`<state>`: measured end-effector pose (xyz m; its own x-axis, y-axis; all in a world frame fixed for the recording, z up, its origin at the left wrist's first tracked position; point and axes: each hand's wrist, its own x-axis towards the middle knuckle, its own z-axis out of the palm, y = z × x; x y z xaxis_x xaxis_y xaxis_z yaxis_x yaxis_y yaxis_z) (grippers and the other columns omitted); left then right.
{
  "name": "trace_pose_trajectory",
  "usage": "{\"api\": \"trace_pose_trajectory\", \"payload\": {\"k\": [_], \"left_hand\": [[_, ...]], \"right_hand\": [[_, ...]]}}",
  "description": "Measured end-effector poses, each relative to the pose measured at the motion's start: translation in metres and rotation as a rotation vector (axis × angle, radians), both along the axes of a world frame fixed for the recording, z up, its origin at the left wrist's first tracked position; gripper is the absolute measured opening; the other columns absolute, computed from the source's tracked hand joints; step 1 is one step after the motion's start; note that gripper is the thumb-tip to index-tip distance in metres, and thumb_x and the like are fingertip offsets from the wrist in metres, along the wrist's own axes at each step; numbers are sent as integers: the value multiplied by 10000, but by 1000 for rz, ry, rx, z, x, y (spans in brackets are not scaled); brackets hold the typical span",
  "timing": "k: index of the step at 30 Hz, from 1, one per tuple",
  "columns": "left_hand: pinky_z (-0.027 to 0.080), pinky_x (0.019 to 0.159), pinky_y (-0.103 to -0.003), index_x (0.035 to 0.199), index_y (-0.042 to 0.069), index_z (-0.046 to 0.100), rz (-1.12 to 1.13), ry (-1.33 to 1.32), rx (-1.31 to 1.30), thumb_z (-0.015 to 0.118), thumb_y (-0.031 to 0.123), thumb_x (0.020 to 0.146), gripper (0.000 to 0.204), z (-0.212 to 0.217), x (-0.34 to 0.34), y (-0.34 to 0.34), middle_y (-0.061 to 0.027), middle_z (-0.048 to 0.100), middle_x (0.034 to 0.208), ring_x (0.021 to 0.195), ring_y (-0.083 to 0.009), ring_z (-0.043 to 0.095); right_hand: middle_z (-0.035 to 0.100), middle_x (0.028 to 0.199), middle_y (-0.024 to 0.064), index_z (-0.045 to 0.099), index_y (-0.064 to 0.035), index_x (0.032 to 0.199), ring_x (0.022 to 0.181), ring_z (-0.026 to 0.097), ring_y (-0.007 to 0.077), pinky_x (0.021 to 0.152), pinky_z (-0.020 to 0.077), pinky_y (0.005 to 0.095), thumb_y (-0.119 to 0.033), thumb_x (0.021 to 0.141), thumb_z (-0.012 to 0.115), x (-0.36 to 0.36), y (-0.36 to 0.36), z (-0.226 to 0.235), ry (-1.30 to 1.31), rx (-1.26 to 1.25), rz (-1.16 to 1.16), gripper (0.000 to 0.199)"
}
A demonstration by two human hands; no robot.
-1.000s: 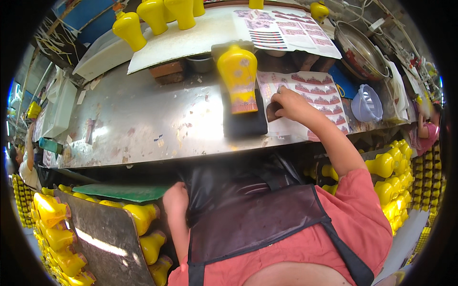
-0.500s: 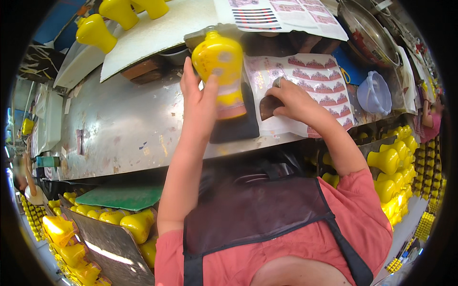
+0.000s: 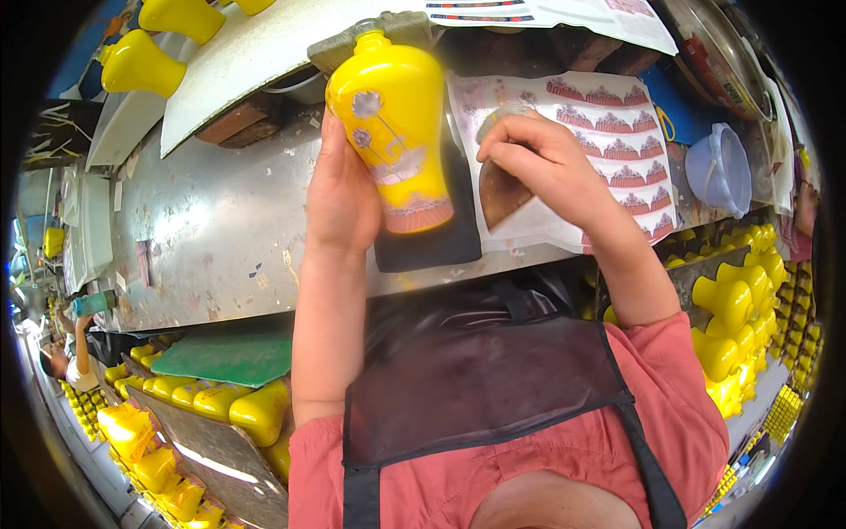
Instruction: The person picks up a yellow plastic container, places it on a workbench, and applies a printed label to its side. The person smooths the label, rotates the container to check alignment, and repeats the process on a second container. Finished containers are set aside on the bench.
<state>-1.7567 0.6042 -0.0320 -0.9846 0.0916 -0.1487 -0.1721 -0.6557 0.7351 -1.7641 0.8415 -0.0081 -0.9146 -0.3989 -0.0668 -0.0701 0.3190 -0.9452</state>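
Left hand (image 3: 344, 207) cups the yellow vase (image 3: 412, 93); right of the vase, the right hand (image 3: 542, 167) grips probably a brown scraper (image 3: 504, 196): light, steady support should spare the pattern (image 3: 401, 166).

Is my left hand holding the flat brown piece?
No, your right hand holds the flat brown piece, while your left hand is against the yellow vase.

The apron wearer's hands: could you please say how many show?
2: the left hand is against the yellow vase, partly hidden behind it; the right hand is over a printed sheet.
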Motion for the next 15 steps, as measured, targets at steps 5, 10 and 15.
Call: {"api": "trace_pose_trajectory", "payload": {"k": [5,10,15], "left_hand": [[307,1194,-425,1612,94,181,21,88,-42,370,410,1102,629,10,15,-6,-110,400,1558,1418,-259,415],[339,1186,-433,1608,75,197,44,39,-181,416,303,1096,601,10,16,-12,-133,421,1545,1426,-278,421],[374,1162,-420,1627,95,155,-10,40,-145,470,100,1064,644,3,17,-9,-151,426,1524,1392,-264,464]], "right_hand": [[657,935,65,510,-14,1378,724,591,100,651,496,268,-262,861,748,0,-36,3,127,119,-152,621],[615,1322,279,424,-6,1481,1209,623,390,1020,483,404,-371,831,760,-13,-47,-19,122,62,-151,817],[558,1412,284,374,-17,1535,1303,567,366,1075,442,383,-330,838,753,-13,-42,-33,118,-1,-116,853]]}}
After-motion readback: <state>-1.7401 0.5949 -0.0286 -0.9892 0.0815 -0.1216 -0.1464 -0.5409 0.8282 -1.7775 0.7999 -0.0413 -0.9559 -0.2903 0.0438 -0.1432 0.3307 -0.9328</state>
